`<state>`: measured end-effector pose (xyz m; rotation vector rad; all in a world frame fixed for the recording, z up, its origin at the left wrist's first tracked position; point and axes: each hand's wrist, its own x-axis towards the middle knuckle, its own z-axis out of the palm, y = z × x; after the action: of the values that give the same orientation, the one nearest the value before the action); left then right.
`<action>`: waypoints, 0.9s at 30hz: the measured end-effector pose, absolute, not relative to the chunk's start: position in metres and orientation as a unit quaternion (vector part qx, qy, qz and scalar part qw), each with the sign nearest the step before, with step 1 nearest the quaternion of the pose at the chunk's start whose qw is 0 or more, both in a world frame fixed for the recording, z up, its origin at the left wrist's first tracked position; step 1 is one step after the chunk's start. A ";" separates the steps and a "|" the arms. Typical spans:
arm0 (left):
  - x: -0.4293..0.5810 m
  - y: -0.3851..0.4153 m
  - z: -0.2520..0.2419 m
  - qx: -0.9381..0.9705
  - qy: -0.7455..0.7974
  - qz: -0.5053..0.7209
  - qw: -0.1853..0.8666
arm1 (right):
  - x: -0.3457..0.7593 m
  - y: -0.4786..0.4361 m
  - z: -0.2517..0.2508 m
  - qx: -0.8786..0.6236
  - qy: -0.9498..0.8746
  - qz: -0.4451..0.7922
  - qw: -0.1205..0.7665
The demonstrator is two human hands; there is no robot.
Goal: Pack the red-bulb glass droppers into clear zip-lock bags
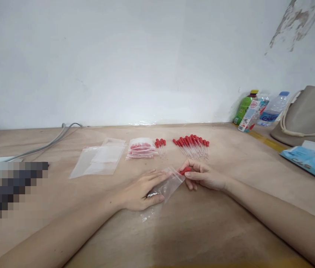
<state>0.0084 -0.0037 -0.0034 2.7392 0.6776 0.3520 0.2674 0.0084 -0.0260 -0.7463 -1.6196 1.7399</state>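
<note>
A clear zip bag [171, 186] lies slanted on the table, its mouth towards the right. My left hand [143, 190] holds it, long fingers along the far edge and thumb on the near one. My right hand [203, 175] pinches the red bulb of a dropper [185, 171] at the bag's mouth. The dropper's clear stem cannot be made out through the plastic. Beyond my hands are a fanned row of red-bulbed droppers [192, 143], a smaller group of droppers [160, 143] and a stack of filled bags [140, 149]. Flat bags [98, 160] are spread to the left.
A grey cable [54, 139] runs along the back left, near a blurred dark area. At the back right stand a green bottle [245, 106], a drink carton [253, 115] and a clear bottle [274, 109]. A beige bag [308, 115] and a blue tissue pack [310, 160] are at the right.
</note>
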 end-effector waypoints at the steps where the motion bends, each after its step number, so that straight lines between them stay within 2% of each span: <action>1: 0.009 -0.003 -0.004 0.954 0.224 0.126 0.151 | 0.266 0.008 -0.026 -0.272 -0.618 0.671 0.305; 4: 0.008 0.001 -0.006 0.957 0.211 0.137 0.146 | 0.262 0.006 -0.024 -0.267 -0.614 0.680 0.301; 7: 0.005 0.004 -0.009 0.949 0.240 0.166 0.120 | 0.260 0.007 -0.023 -0.303 -0.611 0.660 0.316; 10: 0.001 0.005 -0.010 0.938 0.265 0.188 0.124 | 0.261 0.010 -0.023 -0.348 -0.628 0.631 0.295; 13: 0.000 0.003 -0.009 0.934 0.279 0.174 0.142 | 0.260 0.010 -0.024 -0.385 -0.666 0.583 0.260; 16: 0.000 0.000 -0.008 0.937 0.275 0.157 0.147 | 0.256 0.008 -0.028 -0.386 -0.696 0.544 0.267; 22: 0.001 0.001 -0.010 0.942 0.269 0.143 0.140 | 0.253 0.005 -0.032 -0.400 -0.626 0.590 0.318; 27: 0.001 0.001 -0.009 0.940 0.281 0.130 0.146 | 0.251 0.000 -0.018 -0.397 -0.715 0.505 0.274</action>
<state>0.0009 0.0005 -0.0092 2.7054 0.8097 0.3742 0.2512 0.0002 -0.0181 -1.0685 -1.9244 1.3593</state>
